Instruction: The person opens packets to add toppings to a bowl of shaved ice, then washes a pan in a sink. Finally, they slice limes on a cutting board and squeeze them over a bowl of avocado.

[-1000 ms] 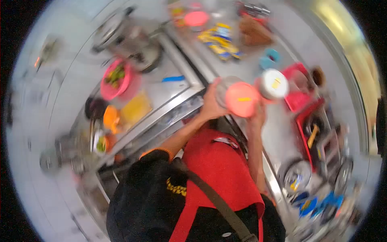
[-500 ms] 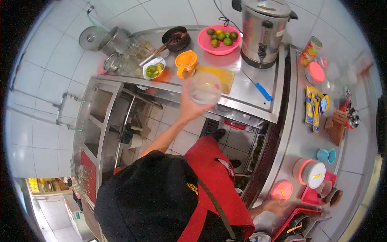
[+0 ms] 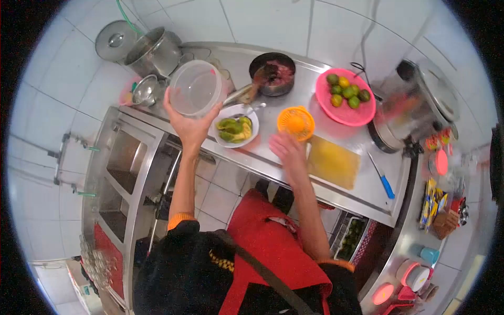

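My left hand [image 3: 190,123] holds a clear plastic container [image 3: 197,88] up over the left part of the steel counter, its open top facing the camera. My right hand [image 3: 290,155], somewhat blurred, is at the near side of the orange juicer [image 3: 296,123]; whether it grips the juicer's handle is hard to tell. Between the hands stands a white bowl [image 3: 254,137] with green peels [image 3: 233,130]. A yellow cutting board [image 3: 333,163] lies right of my right hand, and a knife with a blue handle [image 3: 387,187] is beyond it.
Behind are a dark pan [image 3: 273,86], a pink bowl [image 3: 338,111] of green fruit and a large steel urn [image 3: 404,113]. Steel pots [image 3: 155,52] stand at the back left, above the sink [image 3: 126,157]. Cups and lidded tubs line the right counter [image 3: 391,262].
The view has turned. My left hand has carried the container leftward, away from the cutting board. My right hand has left the right counter and come over to the juicer.
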`<action>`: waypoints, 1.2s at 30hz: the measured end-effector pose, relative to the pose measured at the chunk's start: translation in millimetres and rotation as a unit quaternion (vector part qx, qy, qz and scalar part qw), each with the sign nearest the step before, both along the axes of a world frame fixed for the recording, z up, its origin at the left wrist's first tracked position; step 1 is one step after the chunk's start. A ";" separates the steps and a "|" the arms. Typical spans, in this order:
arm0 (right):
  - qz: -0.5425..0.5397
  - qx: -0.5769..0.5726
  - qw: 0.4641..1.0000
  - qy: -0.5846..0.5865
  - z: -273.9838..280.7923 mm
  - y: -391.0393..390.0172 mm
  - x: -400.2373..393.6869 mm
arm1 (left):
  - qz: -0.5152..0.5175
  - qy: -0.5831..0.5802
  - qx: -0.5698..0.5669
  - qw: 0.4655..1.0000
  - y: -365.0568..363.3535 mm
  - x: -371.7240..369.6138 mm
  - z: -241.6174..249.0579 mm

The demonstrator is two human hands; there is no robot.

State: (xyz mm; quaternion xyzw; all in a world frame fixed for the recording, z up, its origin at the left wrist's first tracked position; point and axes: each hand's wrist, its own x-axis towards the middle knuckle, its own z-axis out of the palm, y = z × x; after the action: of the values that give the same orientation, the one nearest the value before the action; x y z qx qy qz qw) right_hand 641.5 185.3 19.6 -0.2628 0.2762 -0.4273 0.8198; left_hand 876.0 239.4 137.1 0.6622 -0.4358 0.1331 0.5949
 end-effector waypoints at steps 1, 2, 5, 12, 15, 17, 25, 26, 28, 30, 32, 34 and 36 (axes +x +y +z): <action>0.044 0.033 0.997 -0.054 -5.2 -6.2 42.5 | 0.001 -0.001 0.001 1.000 4.6 13.3 -0.6; 0.073 0.070 0.992 -0.071 -6.5 -11.1 80.0 | 0.006 0.004 0.023 1.000 10.0 29.0 -0.4; 0.094 0.152 0.982 -0.060 -15.7 -2.3 161.9 | -0.003 0.077 0.003 0.997 32.0 50.5 11.8; -0.020 0.049 0.981 0.189 -32.5 -13.6 262.1 | 0.100 0.047 0.093 0.989 88.3 90.3 -11.2; -0.040 0.050 0.966 0.250 -4.5 -30.4 272.0 | 0.107 0.057 0.132 0.984 102.3 90.9 -15.4; -0.027 0.052 0.954 0.295 0.8 -49.3 277.6 | 0.084 0.098 0.120 0.984 106.8 93.7 -25.3; -0.184 -0.030 0.832 0.523 -55.1 -90.7 293.2 | 0.037 0.110 0.141 0.983 90.3 95.8 -31.4; -0.166 0.000 0.851 0.498 -40.3 -94.5 285.1 | 0.030 0.107 0.137 0.984 86.2 96.0 -30.1; -0.166 0.017 0.868 0.468 -27.3 -92.9 270.3 | 0.015 0.103 0.133 0.986 80.6 92.8 -25.1; -0.204 -0.016 0.865 0.457 -20.5 -93.2 256.0 | -0.006 0.120 0.132 0.984 72.3 86.6 -18.6; -0.155 -0.031 0.896 0.416 2.5 -82.3 225.4 | -0.034 0.132 0.127 0.982 65.7 79.9 -17.2; -0.126 -0.035 0.893 0.430 -5.8 -75.7 202.6 | -0.071 0.140 0.120 0.980 58.7 73.2 -21.4; -0.128 -0.066 0.913 0.382 13.7 -58.9 168.0 | -0.112 0.140 0.114 0.977 50.3 63.4 -25.2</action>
State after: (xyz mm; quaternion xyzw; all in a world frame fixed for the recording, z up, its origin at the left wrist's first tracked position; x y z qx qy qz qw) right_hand 809.5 126.4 33.4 -0.4219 0.5710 -0.4127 0.5706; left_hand 939.3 289.7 111.8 0.6844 -0.4323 -0.0790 0.5818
